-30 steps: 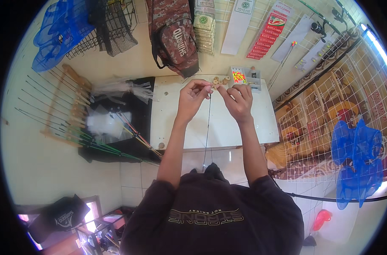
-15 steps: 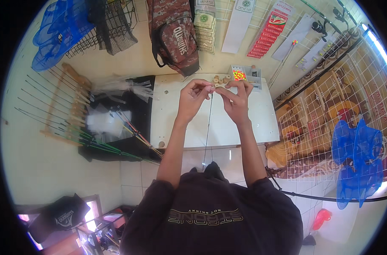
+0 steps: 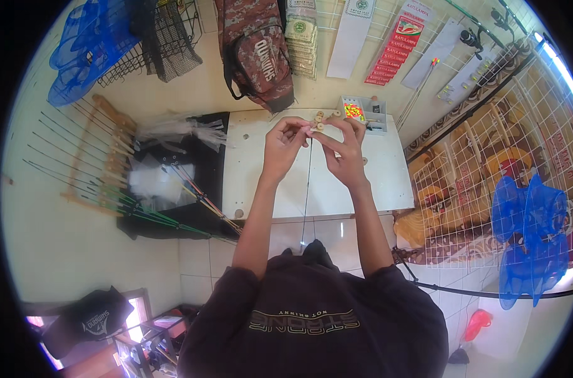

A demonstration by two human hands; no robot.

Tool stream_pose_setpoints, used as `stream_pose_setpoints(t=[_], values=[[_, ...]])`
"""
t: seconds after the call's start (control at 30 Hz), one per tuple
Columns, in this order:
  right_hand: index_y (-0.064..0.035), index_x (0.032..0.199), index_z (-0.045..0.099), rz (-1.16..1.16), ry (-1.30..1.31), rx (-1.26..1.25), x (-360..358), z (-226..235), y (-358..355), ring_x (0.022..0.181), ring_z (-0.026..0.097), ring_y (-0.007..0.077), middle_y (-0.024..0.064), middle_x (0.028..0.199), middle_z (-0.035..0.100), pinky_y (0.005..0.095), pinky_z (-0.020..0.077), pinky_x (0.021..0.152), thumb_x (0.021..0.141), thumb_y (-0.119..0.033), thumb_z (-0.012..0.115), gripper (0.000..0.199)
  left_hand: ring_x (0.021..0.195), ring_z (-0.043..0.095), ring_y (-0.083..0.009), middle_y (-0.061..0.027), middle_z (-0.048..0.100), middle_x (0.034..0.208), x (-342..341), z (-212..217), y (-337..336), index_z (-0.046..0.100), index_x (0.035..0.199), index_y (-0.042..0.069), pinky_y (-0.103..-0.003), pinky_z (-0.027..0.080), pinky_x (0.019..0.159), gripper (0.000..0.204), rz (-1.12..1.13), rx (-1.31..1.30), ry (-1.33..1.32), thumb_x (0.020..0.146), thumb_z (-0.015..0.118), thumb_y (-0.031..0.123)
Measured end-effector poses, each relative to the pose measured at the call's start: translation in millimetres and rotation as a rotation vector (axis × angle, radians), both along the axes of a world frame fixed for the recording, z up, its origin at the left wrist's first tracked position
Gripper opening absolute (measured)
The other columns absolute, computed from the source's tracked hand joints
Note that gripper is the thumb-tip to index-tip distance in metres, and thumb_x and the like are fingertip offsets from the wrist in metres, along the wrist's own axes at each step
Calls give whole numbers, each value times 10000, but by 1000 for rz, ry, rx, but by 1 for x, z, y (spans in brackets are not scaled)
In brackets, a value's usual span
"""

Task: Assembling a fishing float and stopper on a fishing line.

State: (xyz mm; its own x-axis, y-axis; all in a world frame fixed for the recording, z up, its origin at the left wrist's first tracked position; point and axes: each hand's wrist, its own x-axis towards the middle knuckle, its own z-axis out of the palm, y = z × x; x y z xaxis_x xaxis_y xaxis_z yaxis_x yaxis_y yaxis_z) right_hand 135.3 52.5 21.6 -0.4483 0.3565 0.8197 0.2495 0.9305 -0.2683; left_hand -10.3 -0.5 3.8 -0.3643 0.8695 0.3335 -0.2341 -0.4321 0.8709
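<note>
Above the white table [image 3: 267,183], the fingertips of my left hand [image 3: 281,143] and my right hand [image 3: 343,154] meet in a pinch. Between them is the upper end of a thin dark rod [image 3: 307,189], which runs down toward my body past the table's near edge. My fingers cover the exact spot they grip, and any small part there is too tiny to make out. Just beyond the fingertips lie several small round tan pieces [image 3: 320,117], like wooden rings or spools.
A pale compartment box [image 3: 379,130] with red and yellow bits stands at the table's far right. To the left, clear plastic bags [image 3: 157,183] lie on black cloth beside a wooden rack [image 3: 113,116] of thin rods. A camouflage bag [image 3: 261,57] hangs on the wall.
My right hand has shifted slightly left, nearer to my left hand. The rod's upper end has moved a little left with the fingertips. My left hand is almost still.
</note>
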Motion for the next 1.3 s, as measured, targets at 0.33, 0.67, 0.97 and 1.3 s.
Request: stream_pose_setpoints(t=[0.33, 0.67, 0.97, 1.3], values=[[-133, 1093, 614, 12, 232, -185, 0, -3, -11, 1071, 408, 282, 69, 1213, 499, 394, 351, 911, 708, 1, 643, 408, 805, 584, -131, -125, 627, 1000, 3, 1, -1, 548, 1005, -2, -247, 463, 671, 150, 24, -18, -17, 877, 603, 53], [-91, 1051, 605, 45, 128, -216, 4, -18, -11, 993, 474, 266, 55, 1060, 614, 371, 360, 902, 735, 19, 621, 335, 826, 596, -140, -115, 617, 1012, 3, 1, -2, 551, 1005, -1, -250, 467, 674, 146, 27, -23, 5, 878, 600, 52], [-86, 941, 690, 77, 50, -213, 5, -26, -2, 851, 530, 237, 27, 906, 658, 346, 451, 766, 728, -11, 685, 226, 797, 583, -129, -102, 616, 990, 4, 3, -5, 555, 1003, 2, -247, 461, 669, 136, 36, -17, 25, 881, 594, 47], [-65, 874, 686, 17, 72, -379, -3, -51, -8, 833, 542, 229, 54, 830, 647, 340, 450, 750, 769, -46, 664, 109, 828, 587, -138, -107, 609, 1006, 5, -4, -7, 543, 1023, 6, -245, 461, 675, 152, 19, 0, 24, 886, 586, 57]])
